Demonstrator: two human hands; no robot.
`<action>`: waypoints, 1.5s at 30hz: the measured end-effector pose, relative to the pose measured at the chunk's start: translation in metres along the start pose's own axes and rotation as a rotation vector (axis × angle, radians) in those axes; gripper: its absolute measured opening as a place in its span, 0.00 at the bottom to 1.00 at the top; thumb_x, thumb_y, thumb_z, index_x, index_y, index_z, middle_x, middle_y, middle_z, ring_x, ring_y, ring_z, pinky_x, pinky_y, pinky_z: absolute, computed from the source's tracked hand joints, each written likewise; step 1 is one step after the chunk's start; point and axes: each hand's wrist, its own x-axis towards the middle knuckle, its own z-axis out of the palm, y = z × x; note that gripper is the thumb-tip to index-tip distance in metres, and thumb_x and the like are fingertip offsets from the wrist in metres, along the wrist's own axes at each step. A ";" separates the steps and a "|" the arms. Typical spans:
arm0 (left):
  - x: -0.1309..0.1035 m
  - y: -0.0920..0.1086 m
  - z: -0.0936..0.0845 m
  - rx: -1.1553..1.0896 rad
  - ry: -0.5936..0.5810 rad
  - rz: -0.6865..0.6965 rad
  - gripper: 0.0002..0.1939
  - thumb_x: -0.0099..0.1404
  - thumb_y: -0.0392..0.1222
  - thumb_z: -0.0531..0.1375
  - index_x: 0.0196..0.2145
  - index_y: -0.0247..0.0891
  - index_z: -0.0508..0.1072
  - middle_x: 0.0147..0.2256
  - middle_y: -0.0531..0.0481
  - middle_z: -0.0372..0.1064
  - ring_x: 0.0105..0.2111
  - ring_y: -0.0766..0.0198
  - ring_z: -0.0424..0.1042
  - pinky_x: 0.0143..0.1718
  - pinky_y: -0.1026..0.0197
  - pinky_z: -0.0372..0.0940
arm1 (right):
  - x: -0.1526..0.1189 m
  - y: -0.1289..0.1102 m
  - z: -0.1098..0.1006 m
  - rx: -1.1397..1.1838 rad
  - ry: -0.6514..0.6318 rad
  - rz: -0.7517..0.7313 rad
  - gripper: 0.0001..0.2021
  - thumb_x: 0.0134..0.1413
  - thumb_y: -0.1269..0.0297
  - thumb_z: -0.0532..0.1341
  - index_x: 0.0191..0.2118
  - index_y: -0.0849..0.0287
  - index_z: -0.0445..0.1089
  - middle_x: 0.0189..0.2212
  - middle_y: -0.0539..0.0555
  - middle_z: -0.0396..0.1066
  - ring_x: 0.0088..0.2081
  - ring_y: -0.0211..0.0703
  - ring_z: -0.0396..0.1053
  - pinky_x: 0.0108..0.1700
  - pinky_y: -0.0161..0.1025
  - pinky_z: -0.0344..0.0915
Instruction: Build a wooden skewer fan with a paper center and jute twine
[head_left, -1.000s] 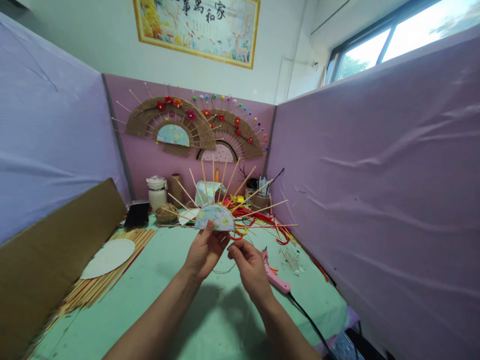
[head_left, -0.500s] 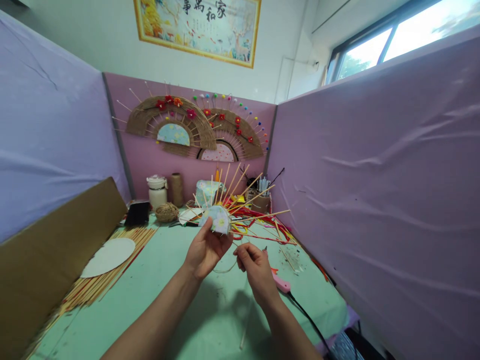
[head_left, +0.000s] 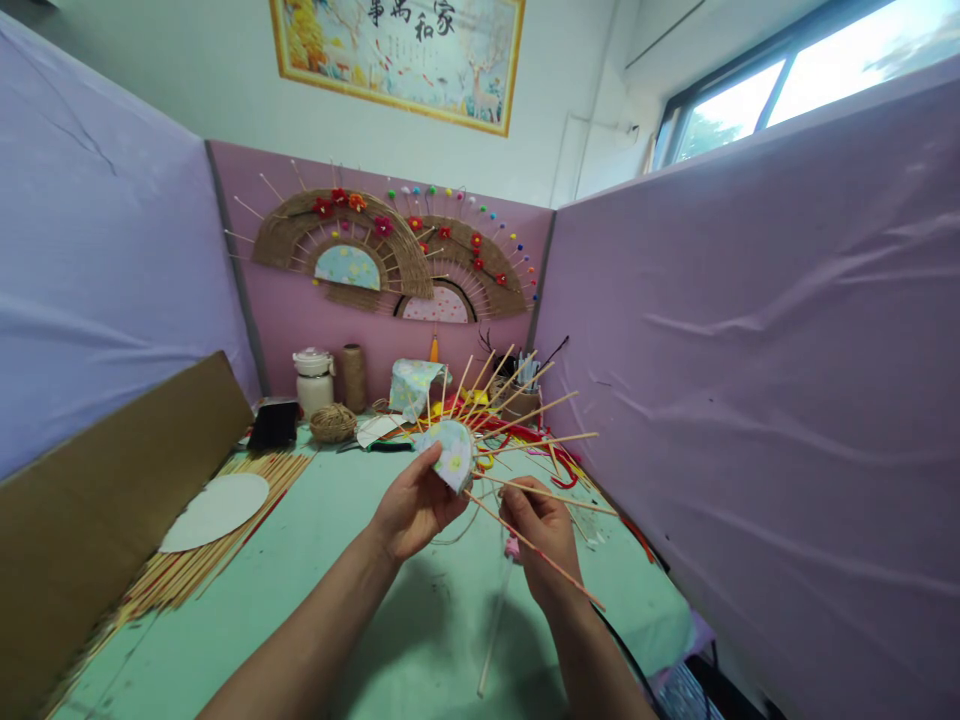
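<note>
My left hand (head_left: pixel 421 505) is closed around a small half-round fan base (head_left: pixel 452 455) covered in pale floral fabric, thumb on its face. Thin wooden sticks (head_left: pixel 525 443) fan out from its curved edge, up and to the right. My right hand (head_left: pixel 541 530) is just right of the base, its fingertips pinched on a thin twine (head_left: pixel 459 535) that loops slackly beneath. The lowest stick, marked with red, passes in front of the right hand, and another runs just above its fingers. The pink glue gun (head_left: pixel 512 548) lies mostly hidden behind that hand, a clear glue stick trailing from it.
Loose sticks (head_left: pixel 172 570) and a white oval card (head_left: pixel 217 512) lie at left by a cardboard panel (head_left: pixel 112 520). Behind stand a twine ball (head_left: pixel 334 424), a white jar (head_left: pixel 313 378), a twine spool (head_left: pixel 354 378) and green-handled pliers (head_left: pixel 390 447). Finished fans (head_left: pixel 345 235) hang on the partition.
The fan base has turned clockwise and shifted slightly right and down, so its lowest stick now crosses my right hand. My right hand has moved right, among the lower sticks.
</note>
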 end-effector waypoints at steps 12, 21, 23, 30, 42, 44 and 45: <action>0.002 -0.003 -0.010 0.104 -0.120 -0.138 0.11 0.65 0.41 0.59 0.43 0.31 0.74 0.36 0.40 0.78 0.30 0.58 0.78 0.31 0.61 0.73 | 0.001 -0.010 -0.001 0.053 0.006 -0.005 0.14 0.50 0.51 0.66 0.29 0.58 0.70 0.20 0.46 0.60 0.22 0.33 0.55 0.24 0.33 0.52; 0.002 -0.004 -0.011 0.155 -0.140 -0.202 0.13 0.65 0.43 0.59 0.42 0.30 0.74 0.36 0.37 0.77 0.31 0.55 0.78 0.32 0.57 0.73 | 0.001 -0.014 0.001 0.021 0.021 -0.004 0.16 0.49 0.49 0.66 0.29 0.57 0.70 0.17 0.45 0.59 0.19 0.33 0.52 0.21 0.33 0.51; 0.002 -0.005 -0.011 0.163 -0.138 -0.203 0.14 0.66 0.43 0.59 0.43 0.30 0.74 0.36 0.37 0.77 0.31 0.55 0.78 0.34 0.57 0.73 | 0.001 -0.015 0.001 0.009 0.021 -0.012 0.16 0.50 0.48 0.66 0.28 0.57 0.69 0.17 0.45 0.59 0.19 0.33 0.52 0.21 0.33 0.50; 0.004 -0.006 -0.014 0.178 -0.154 -0.230 0.16 0.66 0.45 0.59 0.45 0.29 0.73 0.37 0.34 0.77 0.33 0.54 0.79 0.37 0.57 0.72 | 0.000 -0.014 0.000 0.019 0.008 -0.006 0.17 0.50 0.47 0.66 0.29 0.57 0.70 0.16 0.44 0.60 0.18 0.33 0.52 0.21 0.33 0.51; 0.004 -0.007 -0.015 0.197 -0.197 -0.262 0.20 0.66 0.46 0.59 0.49 0.28 0.71 0.35 0.35 0.77 0.31 0.53 0.79 0.34 0.58 0.73 | 0.000 -0.009 0.002 -0.018 0.035 0.018 0.14 0.52 0.50 0.65 0.29 0.58 0.71 0.19 0.46 0.63 0.21 0.36 0.57 0.24 0.34 0.57; 0.005 -0.007 -0.016 0.191 -0.195 -0.257 0.19 0.65 0.45 0.59 0.48 0.28 0.72 0.36 0.34 0.77 0.31 0.54 0.79 0.36 0.58 0.73 | 0.001 -0.008 0.002 0.003 0.030 0.002 0.14 0.51 0.51 0.65 0.29 0.58 0.71 0.20 0.47 0.64 0.23 0.36 0.58 0.27 0.34 0.59; 0.005 -0.007 -0.016 0.189 -0.196 -0.254 0.18 0.65 0.45 0.60 0.47 0.28 0.73 0.36 0.34 0.77 0.31 0.54 0.79 0.36 0.58 0.73 | 0.002 -0.008 0.002 0.012 0.029 -0.003 0.14 0.50 0.51 0.66 0.29 0.58 0.72 0.21 0.47 0.64 0.24 0.35 0.59 0.28 0.34 0.59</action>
